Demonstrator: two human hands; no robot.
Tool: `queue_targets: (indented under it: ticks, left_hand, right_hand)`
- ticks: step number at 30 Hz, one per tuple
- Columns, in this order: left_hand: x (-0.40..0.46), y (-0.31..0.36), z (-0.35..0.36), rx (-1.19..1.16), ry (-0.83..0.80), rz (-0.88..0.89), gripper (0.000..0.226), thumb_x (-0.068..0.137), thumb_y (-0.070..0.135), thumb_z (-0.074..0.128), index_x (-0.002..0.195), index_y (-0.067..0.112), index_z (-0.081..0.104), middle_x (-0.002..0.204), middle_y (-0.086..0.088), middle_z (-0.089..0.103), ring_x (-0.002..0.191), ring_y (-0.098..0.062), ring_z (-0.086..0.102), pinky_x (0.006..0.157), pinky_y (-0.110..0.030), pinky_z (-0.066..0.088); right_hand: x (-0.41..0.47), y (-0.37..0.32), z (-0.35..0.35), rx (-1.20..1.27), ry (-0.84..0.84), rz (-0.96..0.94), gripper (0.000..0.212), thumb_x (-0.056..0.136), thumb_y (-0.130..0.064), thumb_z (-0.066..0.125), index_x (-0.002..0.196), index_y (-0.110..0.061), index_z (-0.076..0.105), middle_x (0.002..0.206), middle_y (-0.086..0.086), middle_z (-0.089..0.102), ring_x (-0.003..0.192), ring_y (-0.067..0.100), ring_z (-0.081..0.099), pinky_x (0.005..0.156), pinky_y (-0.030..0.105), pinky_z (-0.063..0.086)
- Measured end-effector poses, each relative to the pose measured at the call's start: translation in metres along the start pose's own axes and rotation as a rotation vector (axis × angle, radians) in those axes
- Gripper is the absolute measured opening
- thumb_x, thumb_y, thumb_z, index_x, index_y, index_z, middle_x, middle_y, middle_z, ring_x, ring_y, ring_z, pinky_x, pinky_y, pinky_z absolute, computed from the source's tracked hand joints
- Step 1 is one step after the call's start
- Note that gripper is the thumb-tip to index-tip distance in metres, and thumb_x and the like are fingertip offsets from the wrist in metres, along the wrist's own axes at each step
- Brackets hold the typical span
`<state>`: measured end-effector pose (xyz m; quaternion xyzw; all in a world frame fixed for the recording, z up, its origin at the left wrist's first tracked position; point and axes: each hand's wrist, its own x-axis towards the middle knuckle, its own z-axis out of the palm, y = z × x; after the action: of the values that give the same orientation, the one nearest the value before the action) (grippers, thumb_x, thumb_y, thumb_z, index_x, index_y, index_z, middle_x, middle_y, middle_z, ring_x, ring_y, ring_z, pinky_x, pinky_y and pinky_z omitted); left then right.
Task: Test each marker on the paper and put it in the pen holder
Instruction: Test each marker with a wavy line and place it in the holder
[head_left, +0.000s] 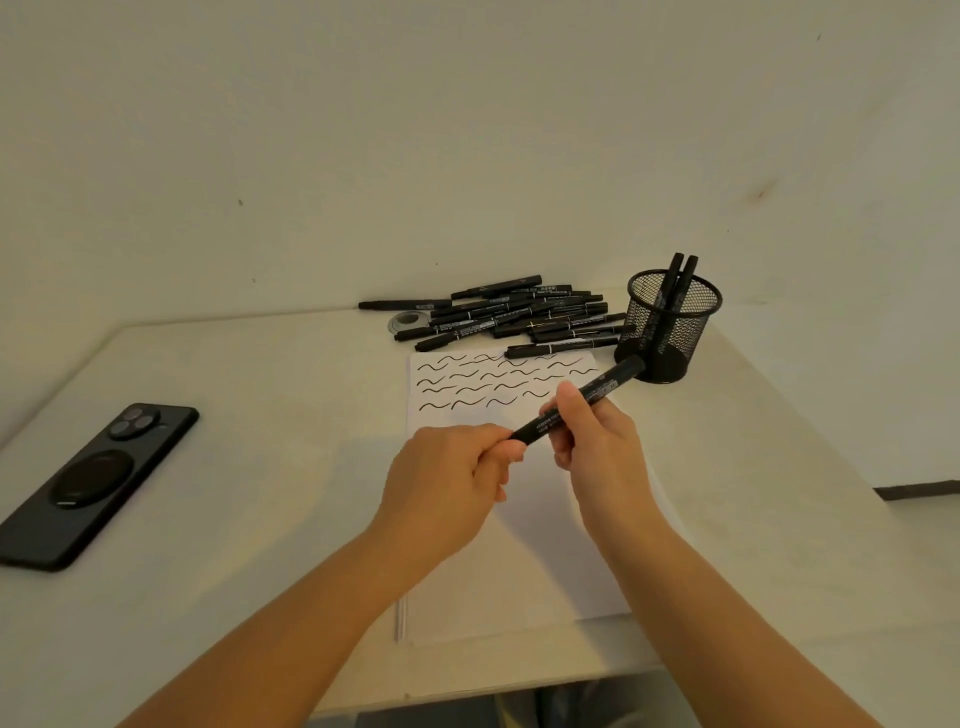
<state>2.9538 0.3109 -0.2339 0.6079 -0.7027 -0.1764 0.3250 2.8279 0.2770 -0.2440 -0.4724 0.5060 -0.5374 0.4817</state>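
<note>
I hold one black marker (602, 389) slanted above the white paper (540, 561). My right hand (597, 441) grips its barrel, and my left hand (452, 478) pinches its lower end, where the cap sits. The paper's top part carries several rows of black wavy test strokes (467, 387). A pile of several black markers (524, 314) lies at the back of the table, just beyond the paper. To the right stands a black mesh pen holder (670, 332) with two markers (675, 283) upright inside it.
A black phone (91, 486) lies face down at the table's left side. A small round grey object (408, 322) sits beside the marker pile. The white table (260, 415) meets the wall at the back; its front edge runs near my forearms.
</note>
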Motion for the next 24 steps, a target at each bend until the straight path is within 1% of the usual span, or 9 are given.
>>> queue_targets:
  ticks: [2,4,6,8,11,14,17,21,24]
  left_hand:
    - [0.003,-0.005,-0.004,-0.216,-0.112,-0.117,0.03,0.09,0.027,0.051,0.063,0.034,0.062,0.05,0.016,0.057,0.048,0.0,0.059,0.054,-0.016,0.043]
    - [0.001,-0.019,-0.01,-0.373,-0.217,-0.261,0.033,0.092,0.022,0.051,0.062,0.028,0.065,0.049,0.011,0.056,0.043,-0.001,0.055,0.052,-0.015,0.043]
    - [0.0,-0.033,-0.017,-0.399,-0.247,-0.343,0.033,0.093,0.021,0.05,0.064,0.025,0.067,0.051,0.01,0.056,0.044,-0.001,0.054,0.052,-0.016,0.042]
    - [0.006,-0.041,-0.019,-0.35,-0.199,-0.321,0.031,0.092,0.023,0.051,0.066,0.027,0.067,0.051,0.013,0.059,0.047,0.0,0.057,0.054,-0.017,0.042]
    - [0.018,-0.037,-0.015,-0.251,-0.149,-0.202,0.026,0.091,0.026,0.052,0.069,0.035,0.065,0.057,0.022,0.063,0.053,0.004,0.06,0.054,-0.009,0.043]
    - [0.024,-0.036,-0.008,-0.138,-0.159,-0.129,0.022,0.089,0.032,0.053,0.07,0.041,0.06,0.06,0.028,0.063,0.059,0.007,0.061,0.059,-0.008,0.041]
    - [0.032,-0.036,-0.002,-0.092,-0.145,-0.088,0.02,0.089,0.034,0.054,0.071,0.043,0.057,0.062,0.024,0.064,0.062,0.009,0.06,0.064,-0.016,0.043]
    - [0.042,-0.038,0.004,-0.089,-0.092,-0.031,0.015,0.089,0.032,0.054,0.078,0.04,0.058,0.065,0.019,0.064,0.066,0.005,0.061,0.071,-0.022,0.05]
    - [0.039,-0.047,0.01,-0.137,-0.095,-0.042,0.011,0.089,0.03,0.054,0.083,0.034,0.063,0.066,0.017,0.065,0.065,0.002,0.062,0.071,-0.024,0.05]
  right_hand:
    - [0.007,-0.003,-0.01,-0.019,0.079,-0.034,0.036,0.094,-0.031,0.044,0.063,-0.018,0.056,0.041,-0.009,0.043,0.038,0.003,0.037,0.049,0.023,0.033]
    - [0.022,-0.011,-0.034,0.079,0.236,-0.036,0.035,0.096,-0.029,0.043,0.064,-0.017,0.053,0.041,-0.009,0.041,0.035,0.002,0.034,0.046,0.023,0.029]
    - [0.034,-0.016,-0.056,0.131,0.278,-0.091,0.032,0.095,-0.028,0.044,0.067,-0.017,0.054,0.04,-0.01,0.041,0.037,0.002,0.032,0.045,0.021,0.027]
    - [0.037,-0.011,-0.063,-0.044,0.237,-0.17,0.029,0.094,-0.03,0.046,0.069,-0.02,0.056,0.048,-0.009,0.044,0.042,0.003,0.036,0.046,0.019,0.031]
    - [0.039,-0.003,-0.057,-0.233,0.195,-0.257,0.022,0.09,-0.033,0.052,0.071,-0.026,0.058,0.055,-0.004,0.051,0.046,0.0,0.045,0.049,0.011,0.037]
    - [0.046,0.001,-0.062,-0.196,0.208,-0.238,0.011,0.086,-0.03,0.059,0.075,-0.03,0.062,0.061,-0.005,0.059,0.053,-0.003,0.053,0.061,0.019,0.044]
    - [0.058,0.006,-0.068,-0.207,0.224,-0.192,0.01,0.086,-0.026,0.059,0.077,-0.03,0.062,0.067,-0.005,0.063,0.055,-0.002,0.056,0.066,0.023,0.046]
    - [0.079,0.009,-0.059,-0.176,0.167,-0.119,0.007,0.086,-0.02,0.058,0.081,-0.02,0.063,0.067,0.0,0.064,0.053,-0.001,0.056,0.048,0.01,0.041]
    - [0.087,0.018,-0.05,-0.225,0.087,-0.162,0.017,0.087,-0.014,0.056,0.073,-0.024,0.059,0.068,0.001,0.067,0.058,0.0,0.06,0.051,0.01,0.043]
